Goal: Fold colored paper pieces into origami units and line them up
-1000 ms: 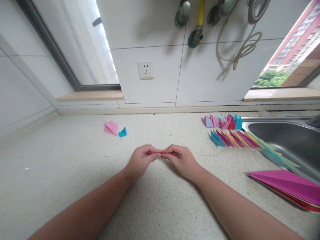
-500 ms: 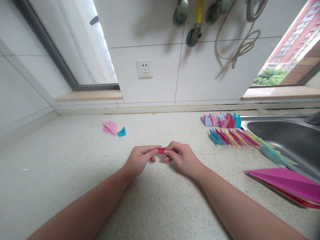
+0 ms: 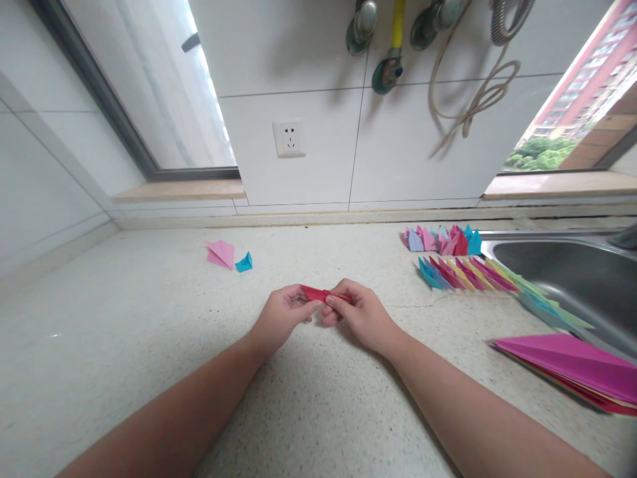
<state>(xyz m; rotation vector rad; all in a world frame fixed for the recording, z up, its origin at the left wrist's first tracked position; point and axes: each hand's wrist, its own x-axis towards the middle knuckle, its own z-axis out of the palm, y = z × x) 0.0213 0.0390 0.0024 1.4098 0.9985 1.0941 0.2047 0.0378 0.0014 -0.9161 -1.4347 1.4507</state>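
A small piece of folded red paper [image 3: 314,293] is held just above the counter, between my two hands. My left hand [image 3: 284,311] pinches its left part between thumb and fingers, the thumb along the near side. My right hand [image 3: 359,307] grips the right end, thumb on top and fingers curled beneath, so that end is partly hidden. Beyond my left hand lie a folded pink paper [image 3: 220,254] and a small folded blue paper piece [image 3: 243,262], side by side.
Toward the back right stand a row of small folded paper figures [image 3: 448,240] and a fan of coloured folded papers [image 3: 465,273]. A stack of larger folded sheets [image 3: 567,368] lies by the steel sink [image 3: 502,251]. A tiled wall with a socket [image 3: 289,138] rises behind the counter [image 3: 298,411].
The fingers of my left hand have drawn back and bent, so more of the red paper shows at its left end. My right hand keeps its grip.
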